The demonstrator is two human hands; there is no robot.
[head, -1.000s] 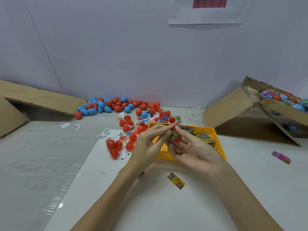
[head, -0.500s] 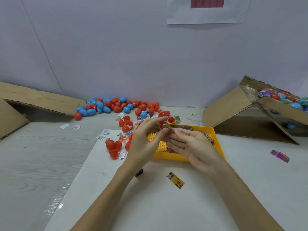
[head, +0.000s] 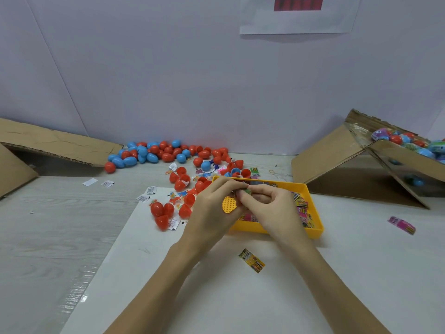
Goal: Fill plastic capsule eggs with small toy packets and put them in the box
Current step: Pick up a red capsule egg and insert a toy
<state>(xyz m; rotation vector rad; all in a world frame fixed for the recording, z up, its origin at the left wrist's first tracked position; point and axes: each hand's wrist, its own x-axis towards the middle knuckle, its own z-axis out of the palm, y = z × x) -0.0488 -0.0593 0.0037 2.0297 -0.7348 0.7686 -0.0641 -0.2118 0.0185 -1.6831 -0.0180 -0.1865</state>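
My left hand [head: 214, 210] and my right hand [head: 274, 210] meet fingertip to fingertip above the yellow tray [head: 315, 213]. Between the fingertips they pinch a small green-printed toy packet [head: 246, 191] and a red capsule piece that the fingers almost entirely hide. More printed packets [head: 303, 210] lie in the tray's right end. Loose red capsule halves [head: 163, 210] sit left of the tray. A pile of red and blue eggs [head: 168, 153] lies by the wall. The cardboard box [head: 327, 155] at the right holds filled eggs [head: 409, 143].
One yellow packet [head: 251, 261] lies on the white sheet in front of the tray. A pink packet [head: 401, 224] lies at the right. Another cardboard box [head: 48, 145] lies open at the far left. Small white slips [head: 107, 183] are scattered on the table.
Both hands have closed in on the packet and red capsule piece. The right hand's fingers, flat and open a second ago, now curl over it beside the left fingertips.
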